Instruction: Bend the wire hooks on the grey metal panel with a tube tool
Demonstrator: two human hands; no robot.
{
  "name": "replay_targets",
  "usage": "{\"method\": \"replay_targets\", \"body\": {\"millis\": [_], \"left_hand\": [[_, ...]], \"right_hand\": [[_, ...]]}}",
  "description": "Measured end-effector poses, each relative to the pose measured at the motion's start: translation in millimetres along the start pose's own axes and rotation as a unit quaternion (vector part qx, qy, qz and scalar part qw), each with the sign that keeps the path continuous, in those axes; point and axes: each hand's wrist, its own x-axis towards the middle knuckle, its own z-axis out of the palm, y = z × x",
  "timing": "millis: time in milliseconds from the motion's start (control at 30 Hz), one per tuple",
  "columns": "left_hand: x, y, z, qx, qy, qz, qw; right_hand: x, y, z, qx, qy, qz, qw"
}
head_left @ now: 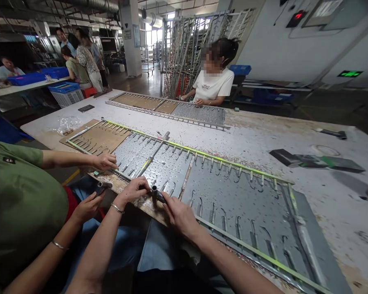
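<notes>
In my right hand [181, 215] is a hammer [155, 191] with a short tubular metal head, held low at the near edge of a long metal rack frame [230, 158]. My left hand [136, 190] is pinched at the same near rail, just left of the hammer head; its fingertips hide what they hold, if anything. Rows of thin bent hooks [237, 223] stick inward from both long rails. Grey dimpled sheets [213, 185] and brown cardboard [110, 141] lie within the frame.
Beside me on the left, a co-worker in a green shirt [27, 196] holds a similar hammer [102, 187]. Another person [214, 81] sits across the table [248, 134] at a second frame [165, 109]. To the right lie a dark flat tool [315, 160] and another hammer [333, 133].
</notes>
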Motion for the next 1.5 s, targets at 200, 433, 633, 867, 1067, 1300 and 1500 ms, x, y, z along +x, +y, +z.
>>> {"method": "replay_targets", "body": {"millis": [200,433,633,867,1067,1300,1500], "left_hand": [[2.9,-1.6,-6.0,0.001,-0.034,-0.001,0.999],[-0.1,-3.0,-4.9,-0.026,-0.016,-0.007,0.999],[-1.7,-0.8,-4.6,-0.039,-0.001,-0.017,0.999],[-1.1,3.3,-6.3,-0.015,0.0,-0.021,1.0],[-0.4,3.1,-5.8,-0.008,0.004,-0.037,0.999],[-0.3,4.9,-5.4,-0.008,0.002,-0.044,0.999],[0.2,6.6,-4.3,0.003,0.007,-0.041,0.999]], "right_hand": [[11.5,-8.8,-8.1,0.1,0.064,-0.002,0.993],[-4.3,1.7,-2.3,0.013,-0.013,-0.012,1.0],[-1.1,0.9,-3.1,0.025,0.031,-0.034,0.999],[-4.6,7.5,5.0,0.043,0.06,-0.014,0.997],[4.2,4.2,1.4,0.01,0.011,-0.04,0.999],[6.1,5.9,-1.0,-0.02,-0.01,-0.055,0.998],[2.9,6.6,3.0,-0.008,0.013,-0.03,0.999]]}}
